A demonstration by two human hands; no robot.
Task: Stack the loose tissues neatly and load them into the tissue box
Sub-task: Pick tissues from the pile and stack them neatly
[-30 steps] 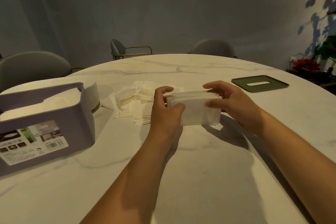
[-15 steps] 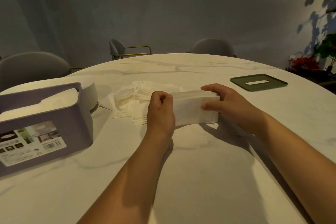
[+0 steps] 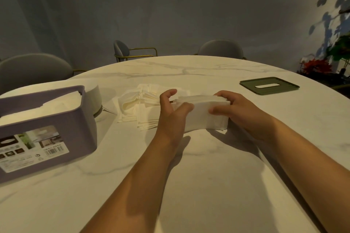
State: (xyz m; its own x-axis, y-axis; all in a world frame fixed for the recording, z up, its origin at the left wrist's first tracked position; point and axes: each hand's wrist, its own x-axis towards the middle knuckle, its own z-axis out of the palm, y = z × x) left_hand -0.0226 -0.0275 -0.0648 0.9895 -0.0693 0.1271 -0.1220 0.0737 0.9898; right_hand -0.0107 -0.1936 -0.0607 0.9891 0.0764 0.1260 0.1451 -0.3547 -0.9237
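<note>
Ends of tissue stack (image 3: 204, 117) pinched by left hand (image 3: 170, 113) and right hand (image 3: 242, 111), stack on edge on desk (image 3: 189, 185), mid-squaring. Behind left hand, loose tissues (image 3: 136, 106) not yet gathered. At left, tissue box (image 3: 47, 134) part filled; green lid (image 3: 280, 91) off, well right.

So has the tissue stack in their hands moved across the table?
No. The tissue stack keeps its distance from the green lid.
</note>
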